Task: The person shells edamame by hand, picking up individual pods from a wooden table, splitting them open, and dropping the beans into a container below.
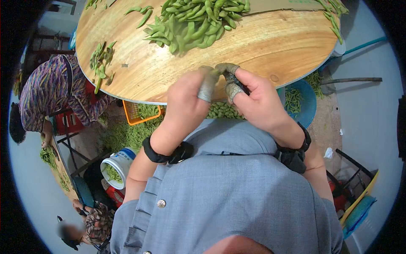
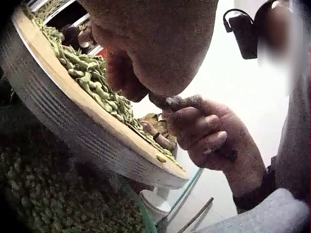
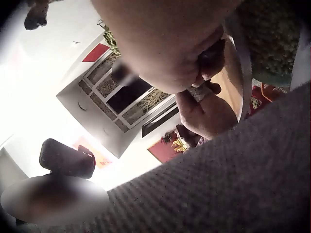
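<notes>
My left hand (image 1: 186, 95) and right hand (image 1: 263, 100) meet just over the near edge of the round wooden table (image 1: 139, 80). Grey, dirt-stained covers wrap several fingertips and thumbs. Between the fingertips they pinch a green bean pod (image 1: 217, 71), mostly hidden by the fingers and blurred. Ahead of them lies a heap of green bean pods (image 1: 194, 25). Below the hands, shelled beans (image 1: 224, 111) show between the table edge and my lap. In the left wrist view, the right hand (image 2: 209, 138) has its fingers curled in close to the left.
Loose pods (image 1: 101, 61) lie at the table's left. Beneath it are an orange basket (image 1: 131, 114), a white bucket (image 1: 122, 165) and a blue basin (image 1: 306, 101). A person in a patterned top (image 1: 46, 86) bends at left; another person (image 1: 95, 224) sits at lower left.
</notes>
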A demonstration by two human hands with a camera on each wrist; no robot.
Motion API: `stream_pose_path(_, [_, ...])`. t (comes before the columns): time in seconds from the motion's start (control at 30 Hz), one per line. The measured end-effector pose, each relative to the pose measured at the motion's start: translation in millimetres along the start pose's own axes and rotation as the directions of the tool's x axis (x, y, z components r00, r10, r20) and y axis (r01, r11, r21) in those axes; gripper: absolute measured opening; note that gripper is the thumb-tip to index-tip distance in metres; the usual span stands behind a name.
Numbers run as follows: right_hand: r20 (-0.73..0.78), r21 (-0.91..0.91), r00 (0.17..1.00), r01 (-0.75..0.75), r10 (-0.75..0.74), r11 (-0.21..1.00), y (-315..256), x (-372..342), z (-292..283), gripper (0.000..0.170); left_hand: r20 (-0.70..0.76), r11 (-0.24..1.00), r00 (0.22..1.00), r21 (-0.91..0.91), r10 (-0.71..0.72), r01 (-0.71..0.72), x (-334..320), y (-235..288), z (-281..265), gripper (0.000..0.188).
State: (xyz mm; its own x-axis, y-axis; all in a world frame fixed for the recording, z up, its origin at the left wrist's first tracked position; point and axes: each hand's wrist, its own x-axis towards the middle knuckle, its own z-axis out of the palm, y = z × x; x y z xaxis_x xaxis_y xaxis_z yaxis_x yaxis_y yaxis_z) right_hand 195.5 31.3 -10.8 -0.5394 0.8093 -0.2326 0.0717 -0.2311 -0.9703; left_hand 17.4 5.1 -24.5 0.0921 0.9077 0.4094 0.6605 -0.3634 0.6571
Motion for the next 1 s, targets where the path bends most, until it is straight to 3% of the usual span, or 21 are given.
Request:
stream_pose_path(0.03, [-0.029,-0.053,0.995,0.099,-0.101,0.994,9,2,-1,0.033,0.003,1.000,1.000,-0.002,0.002,-0.002,0,0,-3,0.024])
stream_pose_path(0.07, [-0.049,-0.108,0.978,0.194,-0.200,0.975,13,2,-1,0.032,0.208,0.829,0.922,-0.407,-0.327,0.385,1,-1,-9,0.023])
stream_pose_path(0.1, [-0.049,-0.107,0.978,0.194,-0.200,0.975,8,0,-4,0.032,0.506,0.376,0.716,-0.618,-0.482,0.690,1,0,-13,0.021])
stream_pose_path(0.17, [0.059,0.266,0.975,-0.223,0.215,0.938,-8,-5,-10,0.026,0.524,0.393,0.692,-0.575,-0.497,0.718,3,3,-15,0.020])
stream_pose_path(0.2, [0.060,0.266,0.975,-0.223,0.215,0.938,-7,-4,-9,0.026,0.540,0.408,0.668,-0.531,-0.513,0.743,3,4,-16,0.020])
stream_pose_path(0.23, [-0.043,0.153,0.986,-0.150,0.159,0.977,-4,-3,-7,0.024,0.539,0.409,0.667,-0.530,-0.514,0.743,2,4,-15,0.020])
stream_pose_path(0.27, [-0.140,0.031,0.986,-0.085,0.089,0.996,-1,-1,-6,0.022,0.427,0.683,0.794,-0.420,-0.432,0.597,0,4,-12,0.020])
stream_pose_path(0.3, [-0.141,0.032,0.986,-0.085,0.089,0.996,0,0,-5,0.022,0.339,0.883,0.892,-0.257,-0.298,0.393,-1,4,-10,0.021])
stream_pose_path(0.33, [-0.129,-0.012,0.991,-0.042,0.040,0.999,2,1,-5,0.021,0.343,0.884,0.892,-0.258,-0.295,0.391,-1,6,-9,0.021])
stream_pose_path(0.4, [-0.120,-0.059,0.993,-0.002,-0.005,0.998,11,5,-8,0.020,0.312,0.964,0.939,-0.173,-0.143,0.204,-3,9,-8,0.023])
stream_pose_path(0.47, [-0.123,-0.220,0.979,0.133,-0.163,0.966,25,7,-14,0.016,0.323,0.935,0.928,-0.231,-0.188,0.270,0,11,-11,0.026])
stream_pose_path(0.5, [-0.129,-0.225,0.979,0.129,-0.160,0.966,19,3,-19,0.016,0.239,0.968,0.951,-0.111,-0.195,0.226,0,9,-11,0.027])
stream_pose_path(0.53, [-0.150,-0.415,0.970,0.113,-0.190,0.903,7,-4,-24,0.017,0.156,0.982,0.969,0.014,-0.190,0.190,0,6,-12,0.028])
stream_pose_path(0.57, [-0.160,-0.589,0.962,0.087,-0.221,0.804,1,-8,-29,0.017,0.173,0.968,0.953,0.040,-0.251,0.248,-1,4,-16,0.033])
stream_pose_path(0.6, [-0.157,-0.595,0.963,0.083,-0.217,0.800,1,-8,-36,0.017,0.170,0.967,0.952,0.033,-0.254,0.252,-1,3,-18,0.033])
stream_pose_path(0.67, [-0.270,-0.814,0.848,0.052,-0.456,0.579,1,-2,-50,0.019,0.174,0.887,0.901,-0.180,-0.396,0.425,-4,1,-23,0.036])
stream_pose_path(0.73, [-0.229,-0.840,0.848,0.075,-0.478,0.537,9,1,-51,0.020,0.193,0.893,0.897,-0.147,-0.397,0.426,-8,-7,-33,0.035])
stream_pose_path(0.8, [-0.033,-0.878,0.898,0.184,-0.439,0.442,21,-4,-40,0.019,0.133,0.897,0.910,-0.165,-0.392,0.410,-11,-7,-46,0.032])
stream_pose_path(0.87, [0.009,-0.876,0.904,0.213,-0.427,0.432,18,-16,-24,0.017,0.082,0.880,0.897,-0.175,-0.434,0.442,-24,-20,-66,0.030])
stream_pose_path(0.93, [0.151,-0.760,0.947,0.295,-0.284,0.580,10,-18,-17,0.016,0.017,0.807,0.830,-0.223,-0.558,0.547,-33,-19,-87,0.030])
stream_pose_path(1.0, [0.180,-0.741,0.941,0.321,-0.286,0.590,6,-4,-23,0.017,-0.030,0.848,0.850,-0.098,-0.526,0.522,-55,-37,-107,0.032])
